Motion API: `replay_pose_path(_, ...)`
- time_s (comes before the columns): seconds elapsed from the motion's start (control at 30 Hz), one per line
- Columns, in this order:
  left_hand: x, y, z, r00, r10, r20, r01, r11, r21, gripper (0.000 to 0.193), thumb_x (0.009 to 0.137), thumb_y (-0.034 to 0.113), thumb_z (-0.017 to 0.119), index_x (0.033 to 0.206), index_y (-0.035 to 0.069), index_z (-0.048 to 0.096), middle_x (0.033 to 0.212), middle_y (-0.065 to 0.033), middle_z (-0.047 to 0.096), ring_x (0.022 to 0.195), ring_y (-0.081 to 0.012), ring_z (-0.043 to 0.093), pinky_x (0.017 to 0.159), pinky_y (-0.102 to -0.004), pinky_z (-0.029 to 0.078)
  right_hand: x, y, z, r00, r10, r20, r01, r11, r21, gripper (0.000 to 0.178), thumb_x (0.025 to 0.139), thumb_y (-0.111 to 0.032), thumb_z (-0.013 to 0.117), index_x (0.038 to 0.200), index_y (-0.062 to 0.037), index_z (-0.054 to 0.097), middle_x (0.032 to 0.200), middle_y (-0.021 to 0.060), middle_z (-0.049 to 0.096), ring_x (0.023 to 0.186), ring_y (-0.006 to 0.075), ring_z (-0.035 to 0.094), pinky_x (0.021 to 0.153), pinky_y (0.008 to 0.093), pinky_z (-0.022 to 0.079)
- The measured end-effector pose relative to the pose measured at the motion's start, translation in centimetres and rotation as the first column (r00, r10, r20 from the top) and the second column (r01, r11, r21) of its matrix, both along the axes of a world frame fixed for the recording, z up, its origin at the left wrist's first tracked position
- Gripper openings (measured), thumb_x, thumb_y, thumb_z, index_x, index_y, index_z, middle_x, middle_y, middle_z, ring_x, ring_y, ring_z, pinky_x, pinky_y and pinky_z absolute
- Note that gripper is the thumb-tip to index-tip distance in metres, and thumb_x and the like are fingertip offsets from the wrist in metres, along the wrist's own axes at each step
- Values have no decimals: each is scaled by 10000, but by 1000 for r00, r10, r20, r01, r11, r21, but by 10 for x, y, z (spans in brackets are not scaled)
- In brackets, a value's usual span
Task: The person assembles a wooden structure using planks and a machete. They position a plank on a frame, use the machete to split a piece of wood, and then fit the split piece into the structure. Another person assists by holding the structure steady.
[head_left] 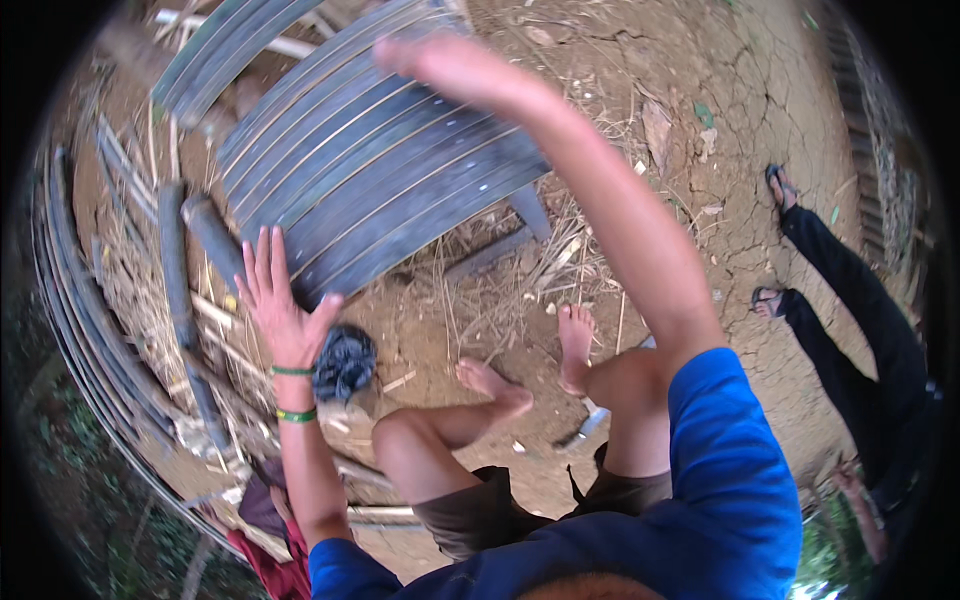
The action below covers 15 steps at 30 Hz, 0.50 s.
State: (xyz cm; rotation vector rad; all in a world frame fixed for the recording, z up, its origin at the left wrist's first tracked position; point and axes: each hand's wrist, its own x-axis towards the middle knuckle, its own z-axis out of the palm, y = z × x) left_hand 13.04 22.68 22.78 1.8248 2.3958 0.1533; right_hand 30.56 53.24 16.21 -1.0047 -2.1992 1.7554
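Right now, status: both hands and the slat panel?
Left hand open, flat on the dark slat panel near its lower edge. Right hand raised over the panel's top, blurred. Dark bundle beside left wrist.

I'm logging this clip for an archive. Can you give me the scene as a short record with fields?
setting: outdoors, cracked dry earth floor strewn with straw
main object: large grey panel of split bamboo slats, tilted up off the ground
left hand: open, fingers spread, palm against the panel's lower edge
right hand: blurred, raised over the panel's upper part; contact unclear
nearby: dark crumpled cloth bundle beside the left wrist
wearer: bare feet on the ground
other person: black-trousered legs in sandals, at right
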Motion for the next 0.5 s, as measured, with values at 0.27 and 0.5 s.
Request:
replay_pose_path(0.27, 18, 13, -29, 982, -187, 1, 186, 978, -91, 1143, 656, 812, 600, 1456, 26, 380, 1522, -236, 294, 1396, -407, 302, 1128, -510, 239, 59, 69, -174, 816, -509, -274, 316, 790, -525, 468, 1041, -307, 273, 1335, -27, 504, 1336, 162, 550, 1262, 296, 505, 1096, 420, 388)
replay_pose_path(0.5, 37, 32, -47, 979, -197, 60, 200, 979, -47, 999, 673, 582, 709, 1425, -8, 418, 1491, -239, 357, 1372, -397, 354, 1120, -489, 271, 52, 42, -234, 848, -438, -300, 284, 851, -442, 511, 971, -319, 421, 1431, -96, 419, 1502, 163, 363, 1378, 288, 367, 1164, 472, 257)
